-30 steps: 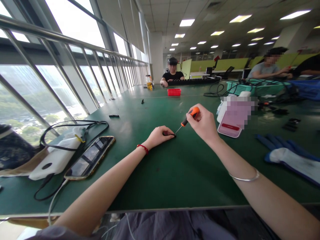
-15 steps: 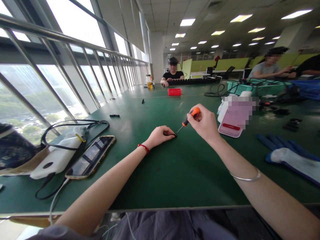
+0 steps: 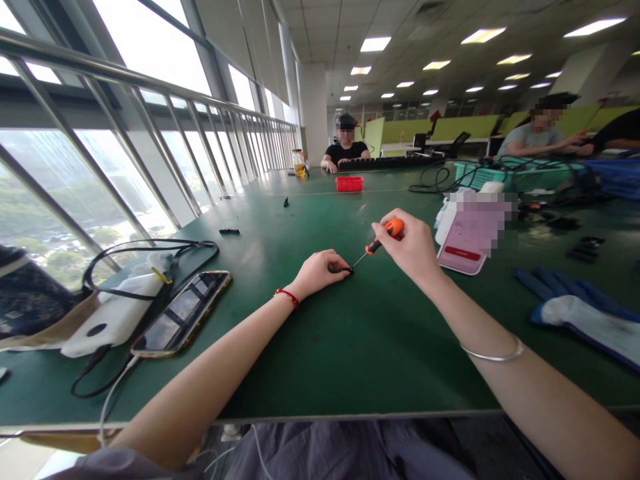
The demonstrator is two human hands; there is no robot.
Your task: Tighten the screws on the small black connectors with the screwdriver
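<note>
In the head view, a small black part (image 3: 349, 271) lay on the green table (image 3: 360, 353), at 3 o'clock from the left hand (image 3: 323, 270) and at 8 o'clock from the right hand (image 3: 410, 247). The left hand was nearly closed, thumb and fingers pinching the part at its near edge. The right hand was curled around the orange-and-black handle of a screwdriver (image 3: 395, 228), whose shaft slanted down towards 8 o'clock, its tip at the part. Towards 10 o'clock from the left hand lay a black strip (image 3: 229, 231); a red basket (image 3: 349, 184) stood near 12 o'clock. A phone (image 3: 183, 313) lay at 8 o'clock from that hand. On the dark item (image 3: 30, 300) at the left edge, a pale letter E could be read; the writing on the pink-screened phone (image 3: 463, 241), at 3 o'clock from the right hand, was too blurred to read.
</note>
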